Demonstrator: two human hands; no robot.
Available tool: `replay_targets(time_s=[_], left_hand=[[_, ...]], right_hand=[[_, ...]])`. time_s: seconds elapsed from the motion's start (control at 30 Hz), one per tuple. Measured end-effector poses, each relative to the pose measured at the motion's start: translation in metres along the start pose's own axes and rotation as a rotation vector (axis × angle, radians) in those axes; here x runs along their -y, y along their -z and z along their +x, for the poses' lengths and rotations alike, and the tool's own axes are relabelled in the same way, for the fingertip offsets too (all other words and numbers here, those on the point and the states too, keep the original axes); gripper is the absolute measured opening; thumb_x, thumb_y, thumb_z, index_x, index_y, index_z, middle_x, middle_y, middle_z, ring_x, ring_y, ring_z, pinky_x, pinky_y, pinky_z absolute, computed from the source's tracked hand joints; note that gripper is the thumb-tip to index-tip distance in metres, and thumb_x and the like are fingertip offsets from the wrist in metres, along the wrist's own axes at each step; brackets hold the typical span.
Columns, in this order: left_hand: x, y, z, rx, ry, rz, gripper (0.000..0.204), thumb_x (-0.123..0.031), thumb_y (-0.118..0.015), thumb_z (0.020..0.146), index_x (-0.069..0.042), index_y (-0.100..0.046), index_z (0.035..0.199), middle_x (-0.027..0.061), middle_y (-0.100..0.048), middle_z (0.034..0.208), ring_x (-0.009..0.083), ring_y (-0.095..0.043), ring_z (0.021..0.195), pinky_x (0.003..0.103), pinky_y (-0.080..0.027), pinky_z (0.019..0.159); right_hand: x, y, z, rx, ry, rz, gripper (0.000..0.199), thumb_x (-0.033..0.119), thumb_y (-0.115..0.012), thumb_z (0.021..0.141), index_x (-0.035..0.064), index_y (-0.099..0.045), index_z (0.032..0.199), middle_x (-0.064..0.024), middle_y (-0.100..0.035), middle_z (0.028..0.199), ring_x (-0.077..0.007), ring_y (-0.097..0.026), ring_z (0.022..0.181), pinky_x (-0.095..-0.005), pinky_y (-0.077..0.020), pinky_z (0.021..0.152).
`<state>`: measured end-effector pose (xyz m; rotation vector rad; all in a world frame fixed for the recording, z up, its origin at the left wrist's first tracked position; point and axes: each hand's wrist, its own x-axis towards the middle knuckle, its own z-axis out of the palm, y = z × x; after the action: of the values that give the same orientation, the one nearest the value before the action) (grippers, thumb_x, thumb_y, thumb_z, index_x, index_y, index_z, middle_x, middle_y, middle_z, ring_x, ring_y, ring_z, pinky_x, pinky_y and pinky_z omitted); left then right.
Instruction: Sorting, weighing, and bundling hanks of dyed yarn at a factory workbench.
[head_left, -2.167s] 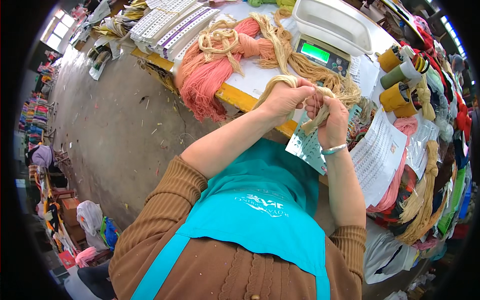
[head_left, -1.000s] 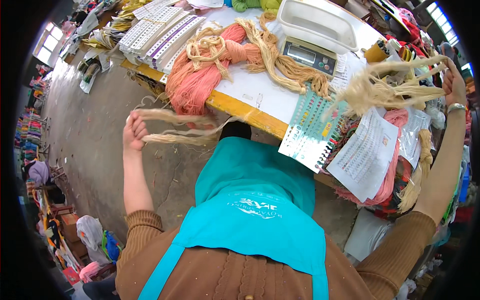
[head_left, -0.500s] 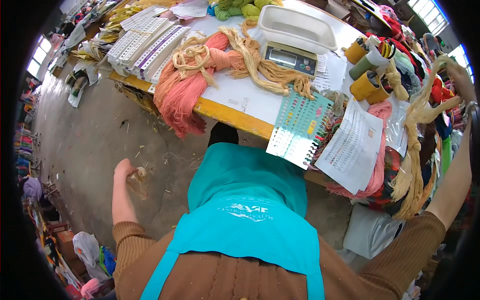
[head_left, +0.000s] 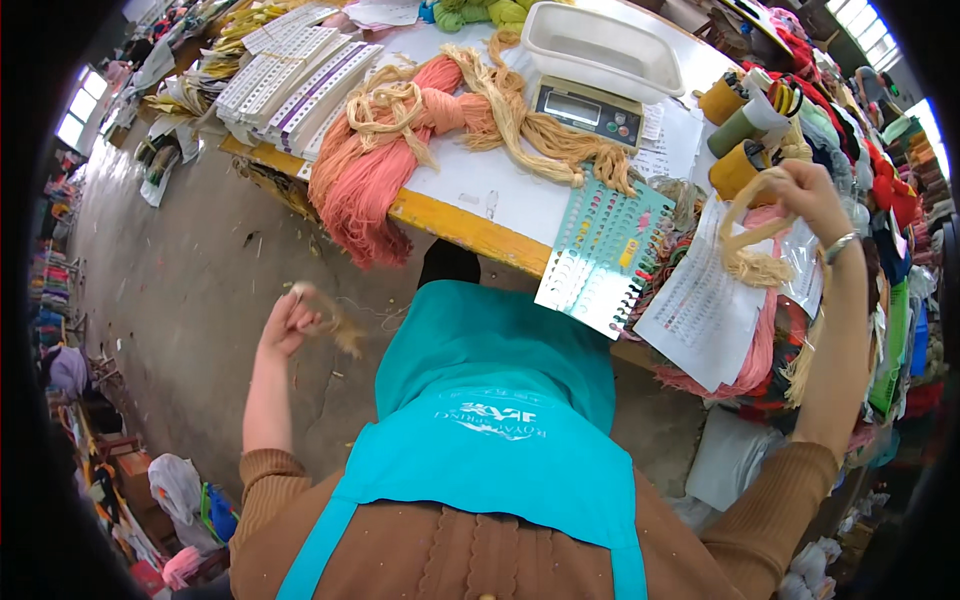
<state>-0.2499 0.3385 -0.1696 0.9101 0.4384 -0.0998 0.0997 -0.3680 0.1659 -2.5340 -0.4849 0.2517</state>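
White is covering the top of the surface (head_left: 470,190), and a worn yellow edge is running along the side nearest the person. There, a knotted coral-pink skein (head_left: 365,190) is lying with its loose ends hanging over that edge, while cream and tan hanks (head_left: 560,138) are trailing from it toward a digital scale (head_left: 592,110), with a white plastic tray (head_left: 600,48) showing just beyond. Bundled white punched cards (head_left: 290,90) are sitting at the left, and yellow spools (head_left: 738,170) are standing at the right. Grey concrete floor (head_left: 190,270) is spreading off leftward, and windows (head_left: 865,30) are letting in daylight.

Both forearms are reaching forward, well apart. The left hand (head_left: 290,322) is hanging over the floor, its fingers curling around pale yarn strands (head_left: 347,338) that are blurring. The right hand (head_left: 812,200), a silvery bracelet (head_left: 840,247) circling its wrist, is hovering near a printed sheet (head_left: 695,310); its fingers are grasping a looped cream hank (head_left: 755,265) that is dangling over the paper's upper part.

Columns of print are filling that sheet, too small to make out. Just beside it, a teal colour card (head_left: 590,235) is bearing rows of samples and a yellow label (head_left: 628,252). White lettering and an emblem are marking the turquoise apron (head_left: 480,335).
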Motion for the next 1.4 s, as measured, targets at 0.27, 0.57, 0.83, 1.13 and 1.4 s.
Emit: replay_targets(time_s=[0.27, 0.57, 0.83, 1.13, 1.4], left_hand=[[-0.005, -0.240, 0.083, 0.975, -0.122, -0.493, 0.071, -0.034, -0.060, 0.096, -0.016, -0.023, 0.153, -0.0017, -0.045, 0.063, 0.0062, -0.038, 0.044, 0.026, -0.044, 0.057], [0.011, -0.462, 0.138, 0.654, -0.422, 0.658, 0.056, -0.010, -0.068, 0.083, -0.004, -0.052, 0.136, 0.0001, -0.061, 0.083, 0.0051, -0.054, 0.076, 0.020, -0.046, 0.066], [0.042, -0.492, 0.167, 0.749, -0.409, 0.839, 0.046, -0.017, -0.070, 0.087, -0.004, -0.053, 0.128, -0.0011, -0.059, 0.090, 0.0073, -0.055, 0.077, 0.024, -0.048, 0.069], [0.043, -0.467, 0.174, 0.586, 0.143, -0.058, 0.049, -0.002, -0.058, 0.090, -0.008, -0.042, 0.136, 0.0037, -0.061, 0.086, 0.0043, -0.039, 0.053, 0.019, -0.028, 0.046], [0.040, -0.439, 0.207, 0.318, 0.258, -0.428, 0.031, 0.002, -0.055, 0.089, -0.009, -0.051, 0.118, 0.0129, -0.060, 0.085, 0.0083, -0.041, 0.050, 0.020, -0.031, 0.042]], right_hand=[[0.052, -0.117, 0.038, 0.100, 0.295, -0.142, 0.024, 0.017, -0.067, 0.083, -0.0032, -0.057, 0.076, -0.0089, -0.050, 0.058, -0.0179, -0.052, 0.054, -0.0345, -0.0427, 0.055], [0.076, -0.151, 0.035, 0.071, 0.419, -0.297, 0.020, 0.017, -0.066, 0.079, -0.0025, -0.061, 0.078, -0.0232, -0.057, 0.067, -0.0377, -0.060, 0.063, -0.0410, -0.0475, 0.059], [0.060, -0.153, 0.027, 0.094, 0.088, 0.046, 0.023, 0.018, -0.069, 0.084, -0.0018, -0.064, 0.092, -0.0051, -0.059, 0.071, -0.0096, -0.058, 0.068, -0.0291, -0.0487, 0.062], [0.013, -0.191, 0.032, 0.083, 0.272, -0.146, 0.026, 0.033, -0.060, 0.091, 0.0083, -0.059, 0.099, -0.0191, -0.063, 0.076, -0.0364, -0.063, 0.076, -0.0434, -0.0504, 0.067], [-0.029, -0.112, 0.013, -0.073, 0.199, -0.762, 0.030, 0.034, -0.054, 0.095, 0.0064, -0.051, 0.082, -0.0166, -0.059, 0.066, -0.0385, -0.060, 0.066, -0.0475, -0.0444, 0.056]])
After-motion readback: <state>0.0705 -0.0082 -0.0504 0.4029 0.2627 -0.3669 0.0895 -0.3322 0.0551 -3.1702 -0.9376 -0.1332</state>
